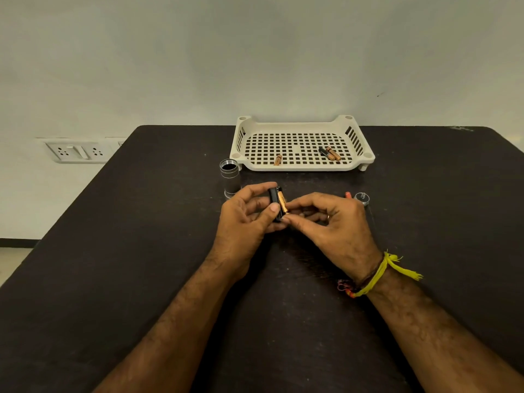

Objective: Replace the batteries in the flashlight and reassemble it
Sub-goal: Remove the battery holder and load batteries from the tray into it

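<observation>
We see two bare hands over a dark counter. The left hand holds a small black battery holder in a closed grip, with the thumb pressed on its near end. A gold battery lies in the holder, along its right side. The right hand pinches the near end of that battery with thumb and first finger, so its grip is closed on the battery too. A yellow thread band is tied around the right wrist.

The silver flashlight body stands upright on the counter, just to the far left of the hands. Its open end faces up and looks dark inside. The silver end cap lies on the counter to the right of the right hand, with a little spring showing in it. A small orange thing peeks out just beside the cap; we cannot tell what it is.

A white tray with square holes sits at the far side of the counter. One battery lies near its middle. Two more batteries lie together on its right side. A wall socket is on the left wall.
</observation>
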